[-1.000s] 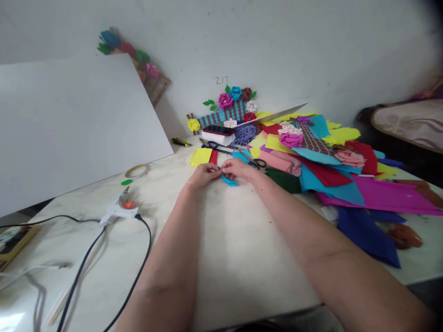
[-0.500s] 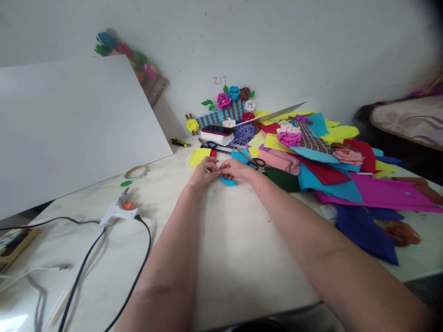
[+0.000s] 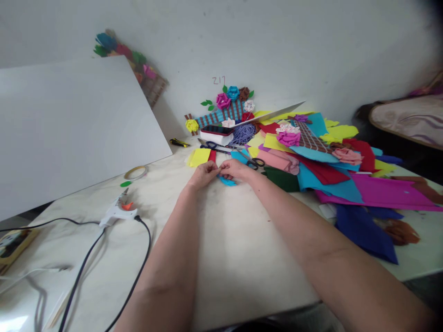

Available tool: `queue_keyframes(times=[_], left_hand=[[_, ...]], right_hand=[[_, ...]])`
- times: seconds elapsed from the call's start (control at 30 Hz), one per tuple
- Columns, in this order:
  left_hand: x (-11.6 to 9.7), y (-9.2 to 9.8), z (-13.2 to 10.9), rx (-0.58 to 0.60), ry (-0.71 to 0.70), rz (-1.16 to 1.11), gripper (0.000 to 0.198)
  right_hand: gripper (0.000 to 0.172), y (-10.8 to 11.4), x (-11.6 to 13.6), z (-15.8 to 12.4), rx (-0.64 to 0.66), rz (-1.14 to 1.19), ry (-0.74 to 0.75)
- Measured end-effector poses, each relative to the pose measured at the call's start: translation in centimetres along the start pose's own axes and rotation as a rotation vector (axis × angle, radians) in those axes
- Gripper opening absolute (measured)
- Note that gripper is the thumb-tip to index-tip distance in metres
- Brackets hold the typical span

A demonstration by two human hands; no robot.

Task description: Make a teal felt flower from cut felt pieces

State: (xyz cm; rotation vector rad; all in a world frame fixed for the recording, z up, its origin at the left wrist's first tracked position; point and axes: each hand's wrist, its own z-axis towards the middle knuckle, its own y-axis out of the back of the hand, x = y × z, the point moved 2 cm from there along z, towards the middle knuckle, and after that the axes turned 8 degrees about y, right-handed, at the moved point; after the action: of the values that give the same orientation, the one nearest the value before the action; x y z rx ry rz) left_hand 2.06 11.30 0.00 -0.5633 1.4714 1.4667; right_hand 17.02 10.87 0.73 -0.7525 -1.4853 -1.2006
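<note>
Paper [image 3: 227, 181], blue, just below meeting hands [image 3: 205, 174], nearer right; both pinched narrow, cannot tell if gripping it.

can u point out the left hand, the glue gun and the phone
Left hand [image 3: 204, 175], head view: back of the hand.
Glue gun [image 3: 115, 213], head view: white body.
Phone [image 3: 217, 130], head view: dark screen.

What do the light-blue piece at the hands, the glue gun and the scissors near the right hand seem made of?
Light-blue piece: probably matte paper, with thin, ragged-looking edges; blur leaves fabric possible.
Glue gun: likely hard plastic, its white body smooth and rigid-looking; the grey tip may be metal.
Scissors: likely metal blades, plain grey; black loops, perhaps plastic.
</note>
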Motion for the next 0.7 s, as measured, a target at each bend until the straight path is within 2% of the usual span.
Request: queue_keyframes(times=[0.2,0.37,0.53,0.7], left_hand=[[-0.44,-0.28,-0.03,-0.022,0.033,0.007,0.026],[0.09,-0.45,0.09,-0.061,0.073,-0.035,0.031],[0.47,-0.61,0.2,-0.042,0.086,-0.093,0.034],[-0.22,-0.54,-0.04,-0.048,0.08,-0.105,0.031]], right_hand=[[0.014,0.1,0.1,0.09,0.034,0.015,-0.022],[0.014,0.04,-0.12,0.15,0.056,0.066,0.016],[0.014,-0.24,-0.34,0.21,0.069,0.053,0.047],[0.016,-0.37,-0.46,0.26,0.079,0.049,0.054]])
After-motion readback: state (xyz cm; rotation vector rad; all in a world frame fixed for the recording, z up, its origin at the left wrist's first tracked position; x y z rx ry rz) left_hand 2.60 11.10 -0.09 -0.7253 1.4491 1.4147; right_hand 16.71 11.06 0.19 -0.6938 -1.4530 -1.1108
